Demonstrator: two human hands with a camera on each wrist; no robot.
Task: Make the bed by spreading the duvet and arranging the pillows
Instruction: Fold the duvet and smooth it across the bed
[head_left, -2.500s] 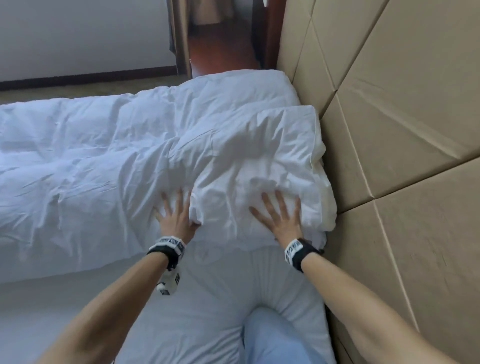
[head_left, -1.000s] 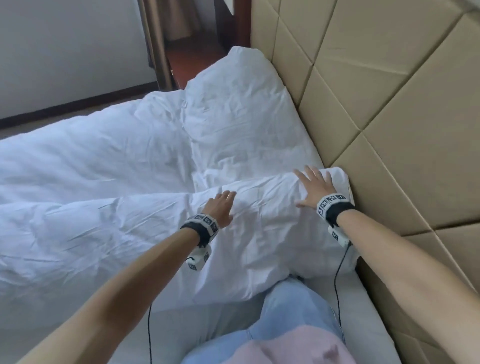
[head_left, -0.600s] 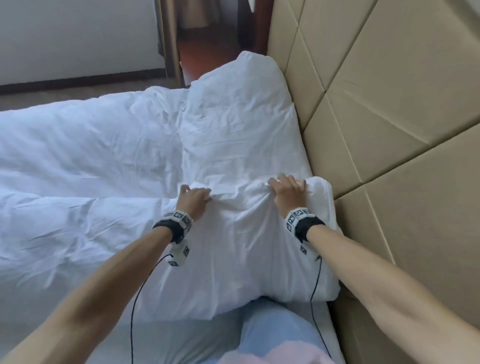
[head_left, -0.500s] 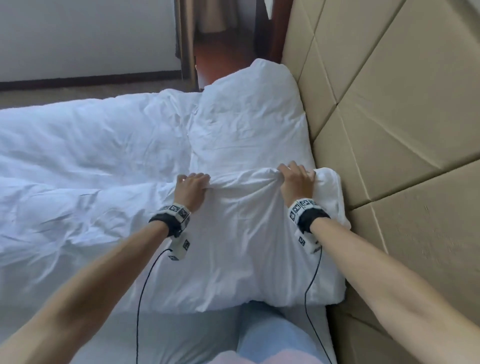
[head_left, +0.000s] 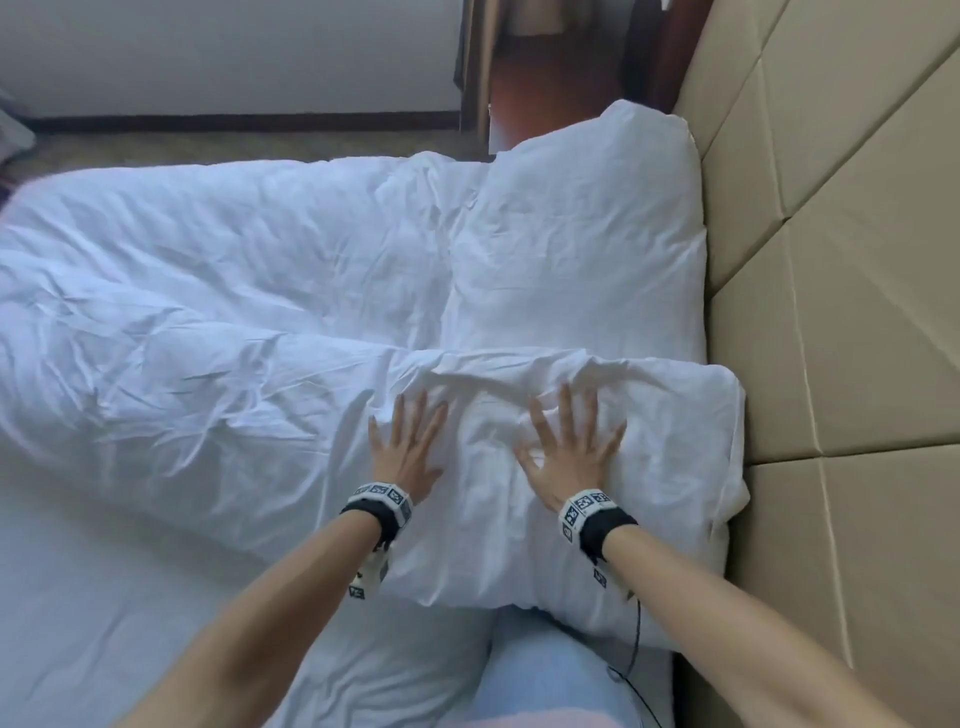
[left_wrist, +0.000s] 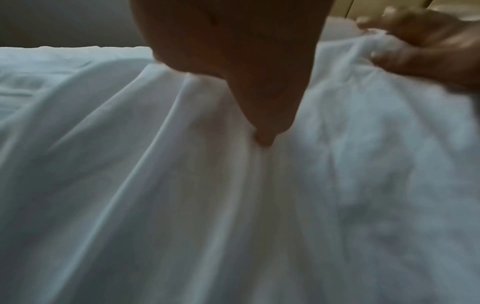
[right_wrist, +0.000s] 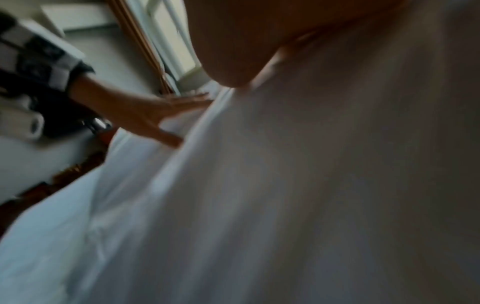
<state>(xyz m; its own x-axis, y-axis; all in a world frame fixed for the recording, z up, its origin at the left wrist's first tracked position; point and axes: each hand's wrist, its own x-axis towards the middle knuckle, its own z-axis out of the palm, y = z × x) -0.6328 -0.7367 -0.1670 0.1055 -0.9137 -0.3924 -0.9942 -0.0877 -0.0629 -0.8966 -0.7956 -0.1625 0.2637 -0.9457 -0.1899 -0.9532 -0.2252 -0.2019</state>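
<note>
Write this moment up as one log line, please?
step: smoothing near pillow | left hand: flat on it | right hand: flat on it | far pillow: by headboard | duvet: rumpled

The padded wall (head_left: 831, 312) blocks my right side – the far pillow (head_left: 582, 234) sits ahead – left is open duvet (head_left: 182, 338).

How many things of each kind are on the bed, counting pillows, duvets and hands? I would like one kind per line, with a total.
Pillows: 2, the near pillow under both hands and the far pillow by the headboard.
Duvets: 1, the duvet.
Hands: 2, the left hand and the right hand, flat.
Total: 5.
</note>
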